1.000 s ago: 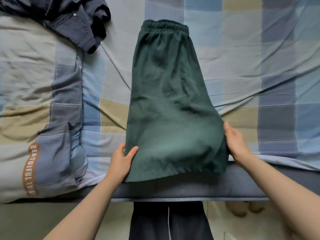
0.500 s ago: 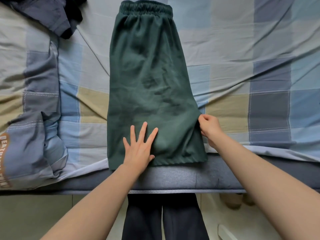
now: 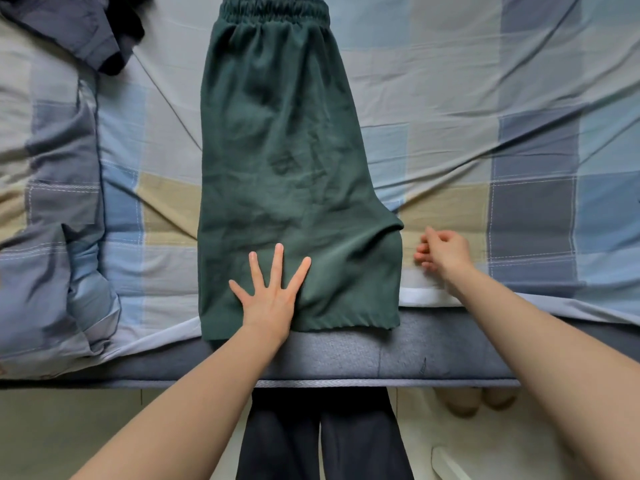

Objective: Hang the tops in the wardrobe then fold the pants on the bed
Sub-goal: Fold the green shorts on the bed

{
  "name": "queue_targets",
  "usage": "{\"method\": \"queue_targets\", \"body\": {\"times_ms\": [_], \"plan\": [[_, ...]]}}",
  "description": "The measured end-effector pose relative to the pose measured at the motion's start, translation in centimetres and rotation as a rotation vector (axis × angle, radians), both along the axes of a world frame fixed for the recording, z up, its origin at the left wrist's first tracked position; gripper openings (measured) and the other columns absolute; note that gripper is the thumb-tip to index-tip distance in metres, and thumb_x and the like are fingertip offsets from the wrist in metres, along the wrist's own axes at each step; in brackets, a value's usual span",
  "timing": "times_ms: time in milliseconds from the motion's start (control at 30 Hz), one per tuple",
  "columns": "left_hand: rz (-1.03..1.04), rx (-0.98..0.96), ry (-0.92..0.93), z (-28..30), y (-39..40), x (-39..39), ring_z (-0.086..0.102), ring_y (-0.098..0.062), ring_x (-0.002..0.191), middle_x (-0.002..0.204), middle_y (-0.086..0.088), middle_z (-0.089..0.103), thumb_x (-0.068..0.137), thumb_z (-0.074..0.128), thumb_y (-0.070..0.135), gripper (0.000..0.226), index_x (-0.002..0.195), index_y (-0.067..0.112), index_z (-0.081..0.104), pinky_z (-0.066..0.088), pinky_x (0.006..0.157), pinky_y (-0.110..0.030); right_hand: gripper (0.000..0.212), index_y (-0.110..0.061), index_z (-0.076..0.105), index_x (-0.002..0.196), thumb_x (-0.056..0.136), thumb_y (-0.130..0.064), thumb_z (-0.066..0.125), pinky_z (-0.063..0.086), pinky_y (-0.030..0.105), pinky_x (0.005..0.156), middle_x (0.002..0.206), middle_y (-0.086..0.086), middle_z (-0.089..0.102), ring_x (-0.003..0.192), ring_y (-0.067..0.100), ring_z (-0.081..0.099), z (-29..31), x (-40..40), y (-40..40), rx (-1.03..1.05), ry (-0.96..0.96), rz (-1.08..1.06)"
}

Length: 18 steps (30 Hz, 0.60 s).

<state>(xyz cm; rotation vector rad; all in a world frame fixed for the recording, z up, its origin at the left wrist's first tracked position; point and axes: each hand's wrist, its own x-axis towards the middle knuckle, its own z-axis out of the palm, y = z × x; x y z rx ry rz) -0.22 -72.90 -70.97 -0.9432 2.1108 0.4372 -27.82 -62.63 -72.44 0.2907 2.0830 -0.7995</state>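
green pants (image 3: 287, 161) lie folded lengthwise on the checked bed (image 3: 450, 98), waistband at 12 o'clock, hem at the near edge. left hand (image 3: 270, 292) presses flat on them, fingers spread. right hand (image 3: 443, 251) hovers at their 3 o'clock, loosely curled, holding nothing. dark garment (image 3: 86, 26) sits at 10 o'clock.
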Motion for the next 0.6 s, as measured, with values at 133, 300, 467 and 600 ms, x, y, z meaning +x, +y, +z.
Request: {"method": "queue_targets", "body": {"times_ms": [133, 300, 467, 600], "plan": [[-0.101, 0.078, 0.072, 0.1, 2.3, -2.3, -0.03, -0.049, 0.139, 0.15, 0.001, -0.045, 0.073, 0.077, 0.048, 0.132, 0.137, 0.045, -0.039, 0.005, 0.104, -0.077, 0.025, -0.01, 0.062, 0.102, 0.093, -0.034, 0.059, 0.054, 0.029, 0.062, 0.093, 0.007, 0.068, 0.078, 0.014, 0.064, 0.9, 2.3, -0.3, -0.168, -0.156, 0.583], [-0.121, 0.148, 0.146, 0.2, 5.0, -5.5, -0.034, -0.048, 0.137, 0.15, 0.005, -0.045, 0.073, 0.072, 0.059, 0.125, 0.141, 0.047, -0.032, 0.002, 0.1, -0.08, 0.009, -0.011, 0.06, 0.091, 0.09, -0.02, 0.061, 0.036, 0.03, 0.064, 0.084, 0.009, 0.066, 0.087, 0.032, 0.062, 0.1, 2.9, 2.1, 0.16, 0.017, 1.086], [-0.355, 0.078, 0.224, 0.6, 6.6, -7.7, -0.019, -0.043, 0.145, 0.162, -0.003, -0.018, 0.093, 0.052, 0.05, 0.082, 0.155, 0.016, 0.01, 0.001, 0.109, -0.072, 0.007, -0.016, 0.055, 0.085, 0.078, -0.016, 0.058, 0.048, 0.033, 0.071, 0.082, 0.007, 0.065, 0.078, 0.029, 0.063, 0.5, 0.4, -1.0, 0.21, 0.108, 0.856], [-0.187, 0.104, 0.382, 1.1, 6.4, -9.3, 0.024, -0.028, 0.142, 0.153, -0.002, 0.036, 0.097, 0.041, 0.049, 0.052, 0.133, 0.012, 0.049, 0.019, 0.114, -0.049, 0.017, -0.009, 0.058, 0.095, 0.088, -0.024, 0.059, 0.043, 0.03, 0.073, 0.085, 0.006, 0.059, 0.078, 0.02, 0.054, 1.0, -0.8, -5.0, -0.041, 0.038, 0.682]]}}
